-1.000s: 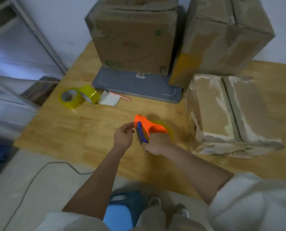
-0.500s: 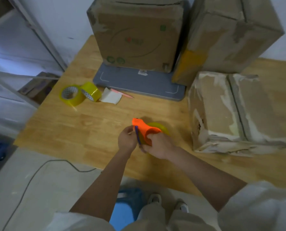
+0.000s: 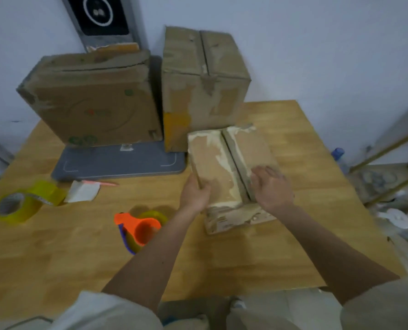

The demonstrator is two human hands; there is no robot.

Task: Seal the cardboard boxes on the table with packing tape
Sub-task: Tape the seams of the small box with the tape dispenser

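Left hand grips the small box's left edge at frame centre, right hand rests open on its flap. Tape dispenser lies lower left, unheld. Flaps gape along the seam; taping over that gap risks a weak seal.

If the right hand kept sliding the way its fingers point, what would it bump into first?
The right hand lies on the small box, fingers aimed up and left across its top. It would likely cross the centre seam first; beyond stands the tall box, though depth is unclear.
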